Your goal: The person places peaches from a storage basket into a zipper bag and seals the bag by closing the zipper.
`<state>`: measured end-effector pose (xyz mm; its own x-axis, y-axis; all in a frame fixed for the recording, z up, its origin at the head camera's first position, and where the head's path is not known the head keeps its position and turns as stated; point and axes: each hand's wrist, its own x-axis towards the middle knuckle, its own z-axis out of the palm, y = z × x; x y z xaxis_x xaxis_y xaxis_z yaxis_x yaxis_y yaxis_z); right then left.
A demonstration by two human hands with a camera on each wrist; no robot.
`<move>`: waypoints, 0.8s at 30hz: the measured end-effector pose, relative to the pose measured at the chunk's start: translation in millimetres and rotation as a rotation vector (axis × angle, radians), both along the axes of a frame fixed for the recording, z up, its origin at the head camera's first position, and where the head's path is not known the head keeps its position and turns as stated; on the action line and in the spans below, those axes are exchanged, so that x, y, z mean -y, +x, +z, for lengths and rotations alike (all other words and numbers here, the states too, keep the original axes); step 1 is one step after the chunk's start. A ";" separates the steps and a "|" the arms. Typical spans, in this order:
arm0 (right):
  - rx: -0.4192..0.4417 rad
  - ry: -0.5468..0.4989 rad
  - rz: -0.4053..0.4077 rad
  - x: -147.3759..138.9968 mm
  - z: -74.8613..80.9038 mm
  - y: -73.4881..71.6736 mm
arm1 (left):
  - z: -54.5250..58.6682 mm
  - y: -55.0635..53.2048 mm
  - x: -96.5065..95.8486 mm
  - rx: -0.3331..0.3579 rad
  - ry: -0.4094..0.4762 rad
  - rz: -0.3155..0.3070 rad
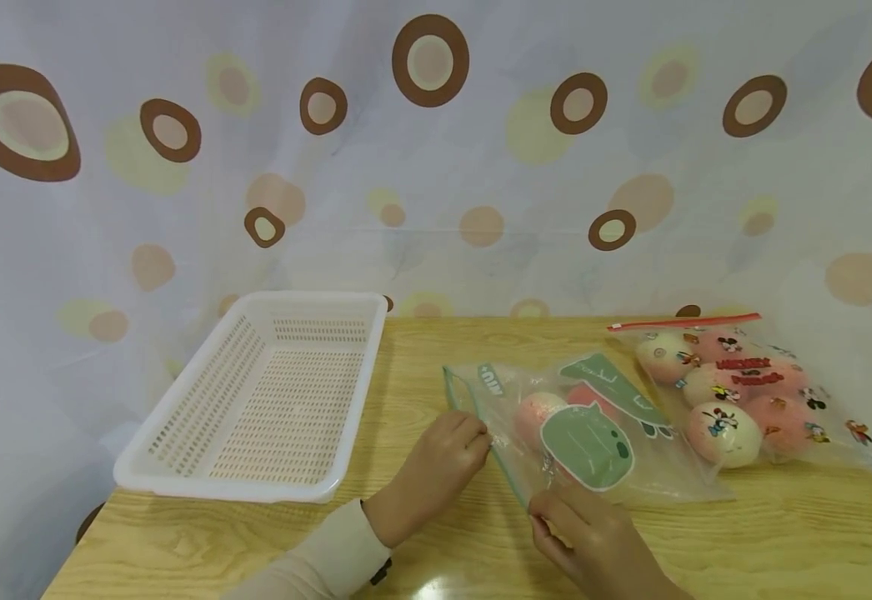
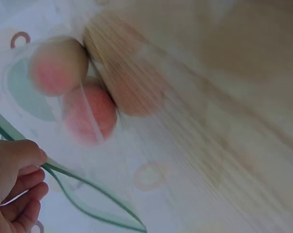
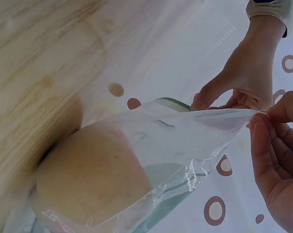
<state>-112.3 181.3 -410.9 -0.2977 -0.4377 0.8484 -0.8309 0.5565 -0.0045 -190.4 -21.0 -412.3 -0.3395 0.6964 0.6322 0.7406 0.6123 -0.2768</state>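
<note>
A clear zip bag [image 1: 511,417] with a green edge and green cartoon prints lies on the table, its mouth toward the left. Pink and cream peaches [image 2: 90,114] are inside it, partly hidden by the prints. My left hand [image 1: 439,458] pinches the green edge [image 2: 10,131] midway along the mouth. Beyond those fingers the two green strips stand apart, leaving a gap. With thumb and fingertips, my right hand [image 1: 593,533] pinches the near corner of the same mouth. A large pale peach [image 3: 93,179] shows through the plastic in the right wrist view.
A white plastic basket [image 1: 353,392] with slotted walls stands at the left of the wooden table [image 1: 421,350]. To the right lies a second bag [image 1: 841,442] with a red zip slider and cartoon prints, holding several peaches. A patterned curtain [image 1: 436,167] hangs behind.
</note>
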 end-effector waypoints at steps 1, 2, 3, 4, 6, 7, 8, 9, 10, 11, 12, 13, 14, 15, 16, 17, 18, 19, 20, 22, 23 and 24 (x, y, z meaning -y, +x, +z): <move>-0.007 0.004 0.003 0.1 0.1 0.3 | -0.7 -3.1 1.3 0.001 0.002 0.019; -0.012 0.008 0.009 0.0 0.3 0.7 | -1.3 -6.7 2.5 0.010 0.007 0.041; -0.009 0.013 0.020 -0.3 0.5 1.3 | -1.8 -10.7 3.8 0.014 0.009 0.071; -0.005 0.018 0.033 -0.5 0.8 2.0 | -1.8 -14.6 4.8 0.019 0.012 0.103; 0.006 0.033 0.054 -1.0 1.8 3.2 | -2.0 -22.4 6.3 0.032 0.008 0.167; 0.014 0.039 0.063 -1.3 2.3 3.9 | -1.9 -26.1 6.6 0.038 0.003 0.198; 0.022 0.044 0.073 -1.6 2.9 4.3 | -2.0 -29.7 6.4 0.042 -0.008 0.227; 0.031 0.049 0.077 -1.7 3.4 4.9 | -2.0 -32.9 6.2 0.043 -0.018 0.251; 0.036 0.054 0.081 -1.8 3.9 5.0 | -2.1 -36.4 5.6 0.044 -0.027 0.273; 0.041 0.058 0.084 -1.9 4.2 5.1 | -2.9 -40.2 4.9 0.048 -0.030 0.292; 0.045 0.062 0.085 -1.8 4.3 5.1 | -3.9 -44.1 4.2 0.058 -0.021 0.304; 0.050 0.064 0.087 -1.7 4.4 5.2 | -4.6 -48.2 3.3 0.068 -0.009 0.317; 0.052 0.066 0.088 -1.7 4.3 5.2 | -5.4 -52.3 2.5 0.078 0.007 0.327; 0.056 0.067 0.089 -1.6 4.2 5.2 | -6.1 -56.1 2.0 0.094 0.026 0.335; 0.059 0.067 0.092 -1.7 4.0 5.1 | -6.7 -59.8 1.6 0.104 0.042 0.346; 0.060 0.067 0.093 -1.8 3.7 5.0 | -7.2 -62.9 1.5 0.119 0.065 0.352; 0.060 0.068 0.092 -1.9 3.5 4.9 | -7.5 -65.9 1.4 0.132 0.080 0.361; 0.061 0.066 0.094 -2.4 3.4 4.9 | -7.6 -69.0 1.3 0.139 0.088 0.373; 0.061 0.066 0.096 -2.8 3.2 4.8 | -7.8 -71.8 1.2 0.146 0.098 0.383; 0.065 0.068 0.100 -3.6 3.2 4.8 | -7.8 -76.7 1.1 0.148 0.113 0.402; 0.067 0.071 0.102 -3.9 3.2 4.9 | -7.5 -78.9 0.9 0.153 0.119 0.408; 0.067 0.074 0.103 -4.3 3.4 4.9 | -7.1 -81.0 0.7 0.157 0.118 0.416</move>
